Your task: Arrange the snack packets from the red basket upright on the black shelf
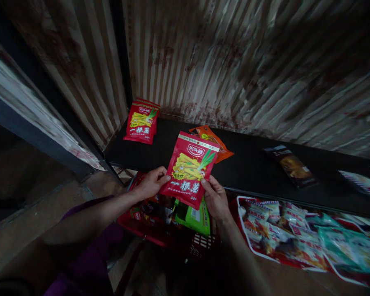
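Note:
Between my two hands is a red snack bag (191,168) with yellow sticks and a green onion printed on its front. My left hand (152,182) pinches its lower left edge, thumb on the front. On the lower right edge, my right hand (215,196) grips it the same way. The bag is held over the front edge of a black shelf (246,164), above a red basket (160,236) of packets. A matching red bag (142,122) lies at the shelf's left end, seemingly on another one. Partly hidden behind the held bag is an orange packet (220,144).
A dark brown packet (292,166) lies farther right on the shelf, with white packets (362,183) near its right end. Below stands a white-rimmed red basket (243,222) full of snack packs. A green packet (194,218) shows in the nearer basket. Striped curtain (203,61) hangs behind.

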`<state>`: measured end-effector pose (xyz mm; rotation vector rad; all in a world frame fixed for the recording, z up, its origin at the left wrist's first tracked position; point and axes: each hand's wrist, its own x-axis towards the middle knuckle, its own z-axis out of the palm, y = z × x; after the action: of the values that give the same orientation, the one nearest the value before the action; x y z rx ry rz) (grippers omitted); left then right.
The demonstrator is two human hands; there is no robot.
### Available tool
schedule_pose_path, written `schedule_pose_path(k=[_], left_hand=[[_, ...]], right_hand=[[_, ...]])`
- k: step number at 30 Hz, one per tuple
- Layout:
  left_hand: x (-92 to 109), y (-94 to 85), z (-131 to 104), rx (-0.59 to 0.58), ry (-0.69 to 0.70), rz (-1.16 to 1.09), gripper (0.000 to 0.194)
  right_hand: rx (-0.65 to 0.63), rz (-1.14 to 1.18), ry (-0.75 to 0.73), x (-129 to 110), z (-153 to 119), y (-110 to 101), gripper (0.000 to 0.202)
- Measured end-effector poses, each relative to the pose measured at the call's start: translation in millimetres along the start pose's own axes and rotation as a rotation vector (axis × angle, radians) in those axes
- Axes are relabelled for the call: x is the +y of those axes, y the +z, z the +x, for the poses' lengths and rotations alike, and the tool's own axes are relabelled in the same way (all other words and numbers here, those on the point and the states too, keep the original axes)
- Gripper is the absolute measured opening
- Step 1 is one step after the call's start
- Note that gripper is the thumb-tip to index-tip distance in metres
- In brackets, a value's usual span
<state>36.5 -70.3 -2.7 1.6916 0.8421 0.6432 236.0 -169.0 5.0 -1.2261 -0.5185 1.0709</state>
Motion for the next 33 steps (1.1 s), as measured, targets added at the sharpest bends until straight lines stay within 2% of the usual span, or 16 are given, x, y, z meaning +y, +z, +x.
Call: schedule_pose_path(k=[5,9,12,15,18,21,27,33], left_hand=[[6,-10.4,2,0.034,0.033,0.125,0.020],[8,-27.2,8,0.088,0.077,0.134,0.017],[5,-41.8,18,0.182,0.103,0.078,0.014],[-1,-57.5,29,0.333,0.117,-0.004,0.011],[-7,-75.5,38,0.517,0.117,-0.035,0.020],[-11,-94.6,43,0.648,0.064,-0.010,0.030],[-22,-118.6,44,0.738,0.006,0.074,0.036],[-42,-128.9,50,0.818,-0.065,0.137,0.037]], right_hand=[[0.032,-0.080,0.027,8,-3,7,0.035],[0.066,-0.047,0.044,10,4,26,0.036],[0.072,-0.035,0.023,4,20,49,0.037],[0.027,-0.023,-0.019,-4,45,80,0.033],[-0.027,-0.012,-0.042,-6,71,114,0.034],[-0.072,-0.029,-0.075,-2,95,147,0.034],[-0.102,-0.063,-0.085,17,130,193,0.032],[-0.167,-0.079,-0.039,36,147,212,0.033]])
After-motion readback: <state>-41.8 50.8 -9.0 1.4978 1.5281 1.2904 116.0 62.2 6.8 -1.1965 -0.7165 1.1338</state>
